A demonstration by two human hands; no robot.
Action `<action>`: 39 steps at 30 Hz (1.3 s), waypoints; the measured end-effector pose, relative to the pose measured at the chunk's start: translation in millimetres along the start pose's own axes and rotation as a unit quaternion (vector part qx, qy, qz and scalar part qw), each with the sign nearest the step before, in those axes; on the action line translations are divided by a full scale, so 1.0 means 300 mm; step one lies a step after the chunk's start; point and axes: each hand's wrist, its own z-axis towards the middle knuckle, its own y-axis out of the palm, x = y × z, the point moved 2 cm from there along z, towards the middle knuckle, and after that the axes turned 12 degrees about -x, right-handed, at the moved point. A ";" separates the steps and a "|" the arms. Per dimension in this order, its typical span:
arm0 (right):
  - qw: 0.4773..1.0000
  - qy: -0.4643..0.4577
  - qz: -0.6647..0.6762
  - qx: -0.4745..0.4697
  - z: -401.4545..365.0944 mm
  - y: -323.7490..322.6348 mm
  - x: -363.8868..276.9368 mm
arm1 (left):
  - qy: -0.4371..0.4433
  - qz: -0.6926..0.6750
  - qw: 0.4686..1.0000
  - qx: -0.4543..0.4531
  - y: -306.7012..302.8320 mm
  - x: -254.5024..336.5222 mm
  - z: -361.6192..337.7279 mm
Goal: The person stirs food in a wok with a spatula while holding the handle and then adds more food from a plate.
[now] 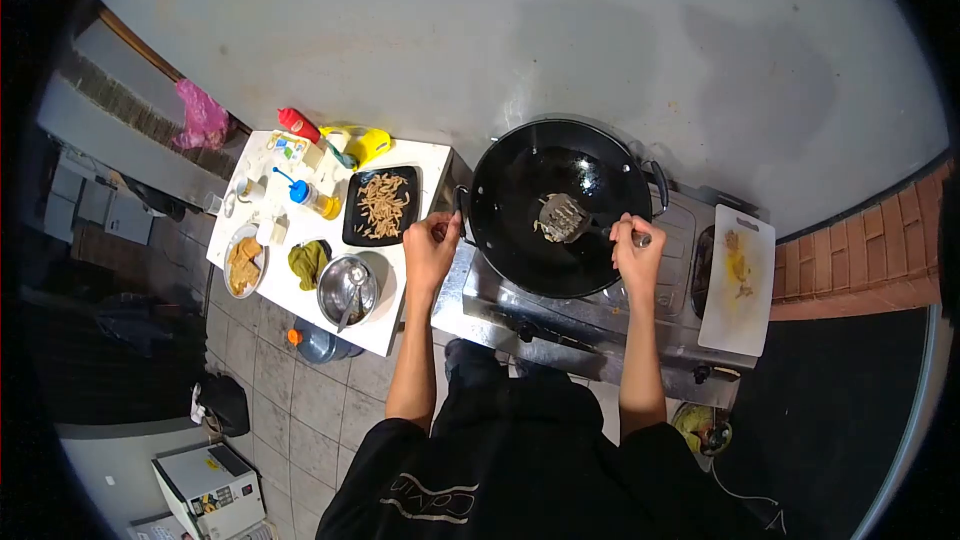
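Note:
A large black wok (520,260) stands on the stove, shiny with oil inside. My left hand (432,238) is closed at the wok's left loop handle (461,202), thumb and fingers pinched on it. My right hand (638,248) grips the handle of a slotted metal spatula (570,218). The spatula's head lies over the middle of the wok, with a small clump of pale shredded food (547,230) on and beside it. The wok's right loop handle (658,187) is free of my hands.
Left on a white table (395,315) are a black tray (412,180) of pale strips, a steel bowl (365,318) with a spoon, an oil bottle (325,205), a green cloth (308,262) and a plate of food (245,260). A stained cutting board (738,315) lies on the stove's (480,295) right.

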 end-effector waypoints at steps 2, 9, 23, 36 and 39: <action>0.993 -0.109 -0.007 0.052 0.019 0.012 0.067 | -0.007 0.000 1.000 -0.001 0.000 0.009 -0.008; 0.997 -0.056 -0.034 0.028 0.036 0.022 -0.027 | 0.030 -0.013 0.999 0.026 -0.004 0.034 0.007; 0.996 -0.016 -0.019 0.090 -0.022 0.055 -0.033 | 0.045 -0.031 0.998 0.017 0.004 -0.023 0.029; 0.992 -0.035 -0.062 0.108 -0.023 0.059 0.003 | 0.012 0.002 1.000 -0.029 -0.014 0.010 0.028; 0.991 0.011 -0.047 0.124 -0.034 0.043 -0.056 | 0.004 -0.009 1.000 -0.028 -0.007 -0.009 0.029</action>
